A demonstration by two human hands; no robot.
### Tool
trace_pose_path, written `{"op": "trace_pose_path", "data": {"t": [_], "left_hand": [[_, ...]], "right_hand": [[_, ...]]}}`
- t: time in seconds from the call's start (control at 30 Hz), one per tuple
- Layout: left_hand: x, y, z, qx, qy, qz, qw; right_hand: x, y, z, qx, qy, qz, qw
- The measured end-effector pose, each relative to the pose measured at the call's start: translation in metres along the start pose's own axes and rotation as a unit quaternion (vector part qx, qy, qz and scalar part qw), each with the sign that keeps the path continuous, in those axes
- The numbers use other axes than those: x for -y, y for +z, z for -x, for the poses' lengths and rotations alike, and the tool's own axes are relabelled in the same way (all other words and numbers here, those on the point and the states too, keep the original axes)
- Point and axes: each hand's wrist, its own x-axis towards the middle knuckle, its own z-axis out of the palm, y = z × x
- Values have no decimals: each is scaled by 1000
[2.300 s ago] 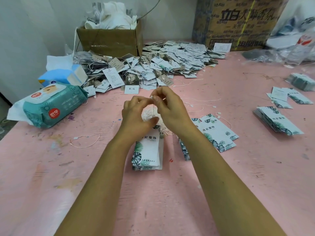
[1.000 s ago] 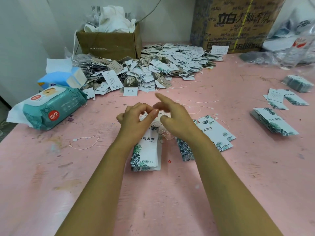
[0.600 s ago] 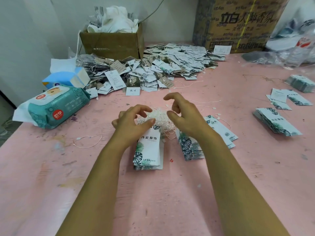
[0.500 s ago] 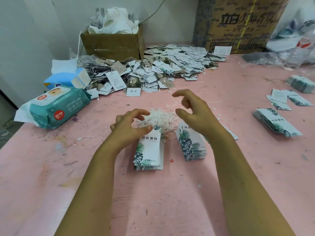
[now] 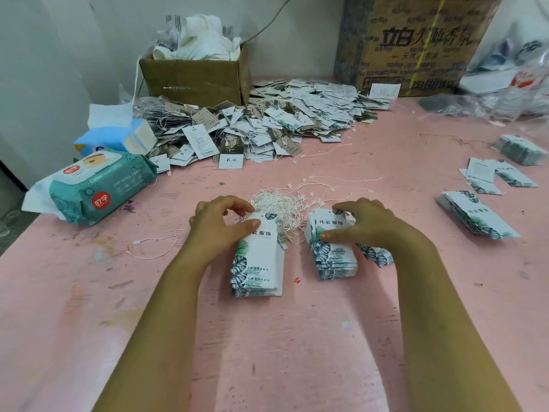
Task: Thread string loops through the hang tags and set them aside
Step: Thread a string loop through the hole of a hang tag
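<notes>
Our left hand [image 5: 219,226]: forearm low along the bench [image 5: 297,337], fingers curled behind the top edge and thumb flat on the face of the left stack of hang tags [image 5: 258,263], pinching it, we judge to steady the pile and peel off its top tag. Our right hand [image 5: 367,224]: fingers arched over the far end and thumb on the face of the right stack of hang tags [image 5: 332,254], clasping it square. String loops [image 5: 279,203]: a tangle just beyond both stacks, within easy reach for threading.

Single wide-angle head view, looking forward and down across the pink table [image 5: 326,337] from its near edge, at close range; the wall [image 5: 59,55] rises behind the table's far edge.
</notes>
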Motion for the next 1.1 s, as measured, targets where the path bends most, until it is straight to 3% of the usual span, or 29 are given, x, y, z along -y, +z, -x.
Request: {"op": "trace_pose_path", "data": {"t": [0.27,0.47,0.63,0.77,0.9,1.1], "left_hand": [[0,3,-1,-6,-8,28,1000],[-1,5,-1,-4,-10,91,996],[1,6,-3,13,-51,70,996],[-2,8,-2,0,-41,100,994],[-5,7,-3,-29,-34,161,986],[-14,7,-2,-45,-17,242,969]], "right_hand": [[-1,4,0,-62,-51,-142,987],[2,7,-4,-138,-72,-287,945],[4,6,-6,-144,-42,-320,936],[5,1,-3,-111,-3,-417,902],[8,-3,1,-103,-3,-429,897],[24,-3,7,-120,-72,-410,901]]}}
